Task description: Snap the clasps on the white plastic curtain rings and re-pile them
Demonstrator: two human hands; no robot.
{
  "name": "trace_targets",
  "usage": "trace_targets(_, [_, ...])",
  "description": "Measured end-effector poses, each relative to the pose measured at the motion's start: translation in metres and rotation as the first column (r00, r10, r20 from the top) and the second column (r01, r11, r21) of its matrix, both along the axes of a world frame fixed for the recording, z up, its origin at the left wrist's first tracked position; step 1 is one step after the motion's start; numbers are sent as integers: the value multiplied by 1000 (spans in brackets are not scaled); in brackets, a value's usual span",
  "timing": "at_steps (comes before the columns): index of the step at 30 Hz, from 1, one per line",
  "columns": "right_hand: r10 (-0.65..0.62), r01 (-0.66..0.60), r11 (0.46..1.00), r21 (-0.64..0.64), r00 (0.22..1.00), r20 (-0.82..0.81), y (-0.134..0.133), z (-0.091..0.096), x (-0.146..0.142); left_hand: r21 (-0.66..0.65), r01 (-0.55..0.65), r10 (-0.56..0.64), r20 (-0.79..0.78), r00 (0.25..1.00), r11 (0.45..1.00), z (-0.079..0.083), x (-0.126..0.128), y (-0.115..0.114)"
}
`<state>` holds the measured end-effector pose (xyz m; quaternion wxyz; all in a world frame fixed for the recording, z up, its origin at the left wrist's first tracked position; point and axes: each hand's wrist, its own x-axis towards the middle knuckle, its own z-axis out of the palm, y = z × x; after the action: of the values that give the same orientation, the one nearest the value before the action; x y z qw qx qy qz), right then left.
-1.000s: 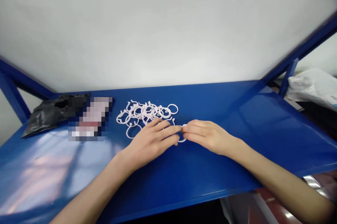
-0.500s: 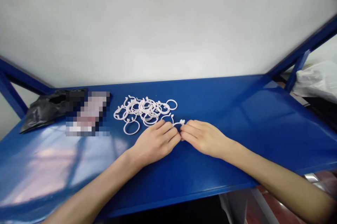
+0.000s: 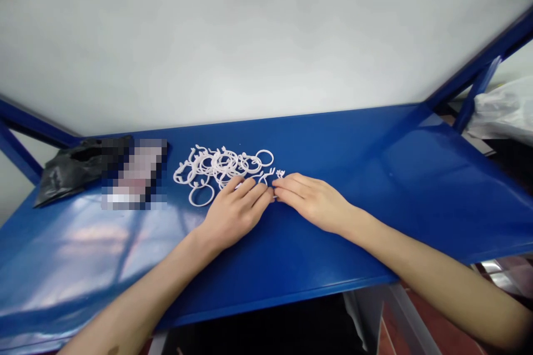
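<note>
A heap of white plastic rings (image 3: 220, 169) lies on the blue shelf (image 3: 375, 188), left of centre near the back. My left hand (image 3: 235, 209) and my right hand (image 3: 310, 199) meet fingertip to fingertip at the heap's right edge. Together they pinch one white ring (image 3: 275, 176), mostly hidden under the fingers. Both hands rest low on the shelf surface.
A crumpled black plastic bag (image 3: 69, 169) sits at the back left beside a blurred patch (image 3: 133, 174). Blue frame posts (image 3: 478, 85) rise at the right. A white bag (image 3: 506, 110) lies beyond them. The white wall stands right behind the shelf.
Both hands have shifted left and toward the heap, carrying the pinched ring with them. The view has tilted a little downward.
</note>
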<state>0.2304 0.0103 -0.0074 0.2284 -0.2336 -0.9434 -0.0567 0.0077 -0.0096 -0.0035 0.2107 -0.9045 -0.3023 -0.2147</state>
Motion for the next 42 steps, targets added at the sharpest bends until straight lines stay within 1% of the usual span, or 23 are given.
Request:
trace_targets(2, [-6,6,1000,-14,998,-62,2,1,1,2,-38,37,33,999,999,-1,-4,3])
trace_targets(4, [-46,42,998,-38,991,-122,3,3,2,8,-92,92,58,994,996,0,-10,6])
trace_targets(6, [-101,91,993,-77,984,-147,5,4,3,11,-140,138,72,988,990,1,-16,10])
trace_targets(9, [-172,153,976,-157,978,-117,8,3,6,-51,-179,183,118,976,983,1,-25,17])
trace_targets(12, [-206,187,954,-236,977,-56,11,-3,9,-144,-190,218,219,951,971,0,-34,24])
trace_targets(14, [-215,199,944,-264,976,-33,13,-6,10,-192,-228,272,251,929,955,-2,-40,29])
trace_targets(16, [-221,205,937,-284,975,-26,13,-8,11,-266,-299,357,209,910,917,-6,-46,33])
trace_targets(19, [-226,209,928,-310,974,-20,13,-9,10,-378,-392,453,86,887,839,-13,-53,39])
trace_targets(23, [-218,204,923,-327,976,-7,15,-8,8,-442,-471,515,-23,857,763,-18,-59,42])
trace_targets(26, [-219,205,918,-339,976,-1,15,-8,9,-473,-497,535,-64,843,727,-17,-59,43])
trace_targets(28, [-220,206,915,-346,975,-2,15,-9,9,-496,-481,520,-67,852,723,-16,-57,43])
trace_targets(29, [-223,208,915,-346,975,-6,15,-9,9,-506,-460,501,-63,863,729,-15,-55,43])
trace_targets(32, [-247,227,918,-327,969,-21,14,-9,6,-510,-386,437,-21,899,769,-10,-52,43])
trace_targets(34, [-252,232,925,-300,967,-28,13,-8,2,-486,-387,448,10,894,783,-5,-52,42])
trace_targets(35, [-246,229,929,-291,969,-21,13,-7,-2,-470,-421,484,15,875,776,-2,-54,42])
trace_targets(36, [-234,222,932,-286,972,-8,13,-5,-6,-460,-471,534,7,845,752,0,-56,41])
trace_targets(37, [-219,213,934,-286,976,13,14,-4,-11,-461,-532,593,-15,805,710,2,-59,41])
trace_targets(39, [-187,199,934,-297,980,68,16,-3,-23,-505,-636,696,-92,712,584,4,-65,40])
trace_targets(40, [-175,196,933,-301,980,94,18,-3,-29,-539,-662,724,-133,677,520,4,-67,40])
trace_targets(41, [-170,198,931,-306,979,116,19,-4,-34,-571,-672,734,-167,658,472,2,-69,40])
trace_targets(42, [-175,209,927,-312,976,132,21,-5,-39,-593,-670,732,-187,655,447,1,-69,40])
